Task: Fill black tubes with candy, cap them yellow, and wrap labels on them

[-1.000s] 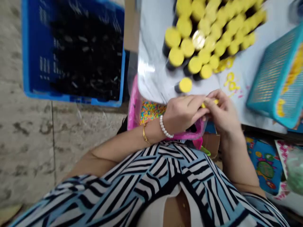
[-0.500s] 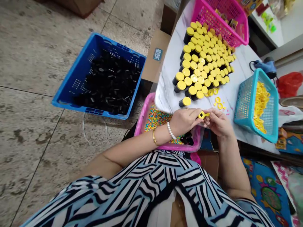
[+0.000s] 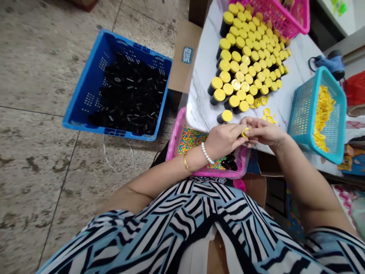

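My left hand (image 3: 224, 140), with a pearl bracelet at the wrist, is closed around a small container whose yellow cap (image 3: 244, 132) shows between the fingers. Its body is hidden in the grip. From the other side my right hand (image 3: 264, 132) pinches the cap, thumb pressed on top. Just beyond stands a single black container with a yellow cap (image 3: 226, 115), in front of a dense group of upright yellow-capped containers (image 3: 251, 57). Loose yellow cap rings (image 3: 267, 112) lie on the table beside them. Below my hands, a pink tray (image 3: 171, 146) holds colourful candy beads (image 3: 189, 139) and several black containers (image 3: 229, 162).
A blue crate (image 3: 76, 108) full of black containers (image 3: 134, 91) is on the floor at left, beside a cardboard box (image 3: 185, 40). On the marbled table (image 3: 201, 76) stand a turquoise basket (image 3: 302, 110) of yellow caps (image 3: 323, 118) and a pink basket (image 3: 296, 24).
The yellow cap, earlier showing a hole and a flap sticking out, is now mostly covered by my right thumb and fingers. My right hand has moved over it. The view has shifted slightly.
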The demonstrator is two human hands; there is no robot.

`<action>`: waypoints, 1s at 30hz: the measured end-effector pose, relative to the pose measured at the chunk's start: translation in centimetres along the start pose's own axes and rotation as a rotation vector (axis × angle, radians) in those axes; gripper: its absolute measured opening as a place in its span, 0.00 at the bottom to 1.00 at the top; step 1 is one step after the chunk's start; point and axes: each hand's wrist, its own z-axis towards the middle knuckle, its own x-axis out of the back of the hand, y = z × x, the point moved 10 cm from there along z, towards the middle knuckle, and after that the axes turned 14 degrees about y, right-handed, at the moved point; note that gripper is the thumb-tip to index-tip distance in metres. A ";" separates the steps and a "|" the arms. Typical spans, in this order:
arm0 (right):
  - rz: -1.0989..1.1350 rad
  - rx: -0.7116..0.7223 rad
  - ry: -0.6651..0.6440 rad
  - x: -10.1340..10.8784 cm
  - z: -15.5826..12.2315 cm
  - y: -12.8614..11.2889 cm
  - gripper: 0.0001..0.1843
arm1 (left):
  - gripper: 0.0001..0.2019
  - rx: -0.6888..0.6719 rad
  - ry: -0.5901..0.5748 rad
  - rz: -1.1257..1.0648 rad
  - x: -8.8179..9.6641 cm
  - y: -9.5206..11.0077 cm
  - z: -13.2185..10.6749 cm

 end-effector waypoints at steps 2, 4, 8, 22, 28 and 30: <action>-0.048 -0.033 0.014 0.5 0.7 -0.2 0.25 | 0.18 0.012 -0.009 0.016 -0.1 0.0 -0.1; -0.077 -0.012 0.075 1.1 0.8 -0.4 0.26 | 0.22 0.030 -0.014 0.051 -0.2 -0.1 -0.2; -0.076 0.139 0.305 1.0 -1.2 -0.1 0.25 | 0.20 0.037 -0.031 0.098 -0.5 0.0 -0.2; -0.597 0.534 1.387 15.8 -7.4 -5.2 0.18 | 0.11 -0.048 0.107 0.368 6.4 -2.3 -0.3; -0.559 0.394 1.379 21.3 -2.4 -6.5 0.29 | 0.15 -0.080 0.103 0.530 4.7 -3.8 2.8; -0.556 0.462 1.394 20.8 -2.6 -6.5 0.36 | 0.16 -0.068 0.132 0.548 4.6 -4.0 3.2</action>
